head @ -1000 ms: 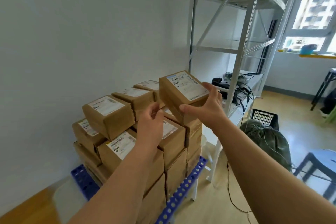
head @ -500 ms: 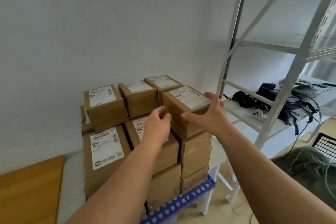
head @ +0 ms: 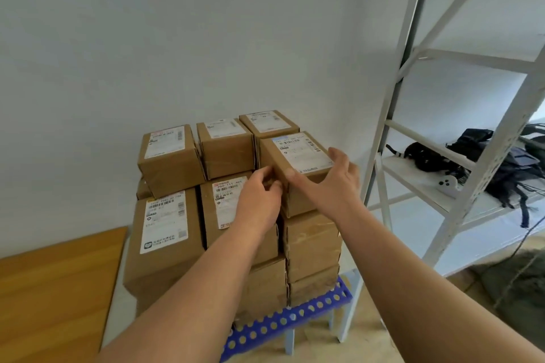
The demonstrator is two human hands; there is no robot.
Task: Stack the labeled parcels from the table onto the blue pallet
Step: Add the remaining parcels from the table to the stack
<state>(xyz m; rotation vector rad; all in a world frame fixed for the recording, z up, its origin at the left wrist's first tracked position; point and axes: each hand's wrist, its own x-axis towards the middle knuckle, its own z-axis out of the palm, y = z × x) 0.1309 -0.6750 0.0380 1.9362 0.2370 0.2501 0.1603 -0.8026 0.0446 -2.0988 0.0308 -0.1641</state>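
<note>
Right at the near right corner of the stack sits a small brown cardboard parcel with a white, blue-edged shipping label on top, resting on a column of taped brown boxes. The right hand grips it, thumb on the near edge of the top face and fingers curved around its right side. The left hand meets the parcel's lower left corner with fingers curled, pinching at the cardboard edge there. Just behind and to the left stand three more labelled brown parcels in a row along the white wall, and lower down in front are two taller brown cartons with long white labels. All of it rests on a blue perforated plastic pallet, its holed rim showing below the boxes. Left of the stack lies a wooden table top. To the right stands a white metal shelving rack with dark straps and a white controller on its shelf.
</note>
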